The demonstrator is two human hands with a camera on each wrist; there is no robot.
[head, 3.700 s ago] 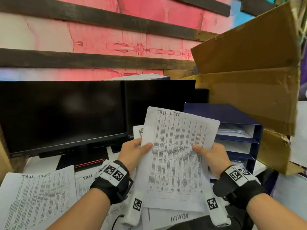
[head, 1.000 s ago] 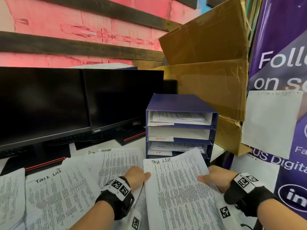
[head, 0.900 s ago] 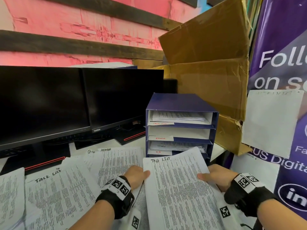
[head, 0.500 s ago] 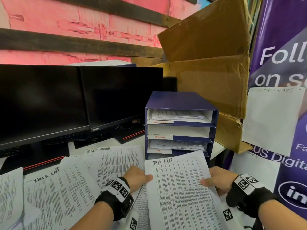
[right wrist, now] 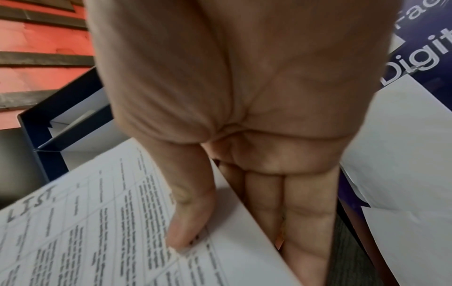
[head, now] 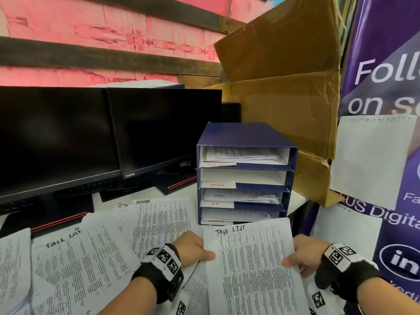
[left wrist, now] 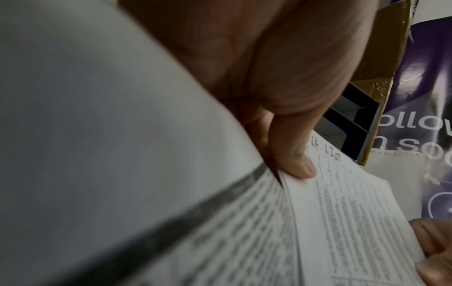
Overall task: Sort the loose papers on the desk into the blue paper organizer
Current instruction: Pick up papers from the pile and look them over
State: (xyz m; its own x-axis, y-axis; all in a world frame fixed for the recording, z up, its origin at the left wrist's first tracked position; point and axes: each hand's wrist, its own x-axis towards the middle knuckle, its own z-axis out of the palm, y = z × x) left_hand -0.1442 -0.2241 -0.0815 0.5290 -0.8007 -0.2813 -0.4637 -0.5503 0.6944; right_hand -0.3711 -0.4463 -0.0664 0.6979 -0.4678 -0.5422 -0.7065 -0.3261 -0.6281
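I hold a printed sheet headed "Task List" (head: pixel 252 267) flat in front of me, just short of the blue paper organizer (head: pixel 244 135). My left hand (head: pixel 193 250) pinches its left edge, thumb on top (left wrist: pixel 297 166). My right hand (head: pixel 302 255) pinches the right edge, with the thumb (right wrist: pixel 188 218) on the print and the fingers underneath. The organizer has several labelled shelves: the top one marked "Task List" holds papers, the "Admin" shelf looks bare, and the lower ones hold papers. More loose printed papers (head: pixel 84 264) lie spread on the desk to the left.
Two dark monitors (head: pixel 91 137) stand at the back left on black stands. A large open cardboard box (head: pixel 284 71) leans behind and right of the organizer. A purple banner (head: pixel 386 64) with white sheets taped to it closes off the right side.
The view has turned right from the monitors toward the organizer. The held sheet came down from upright to nearly flat and has edged slightly forward; both hands keep their grip.
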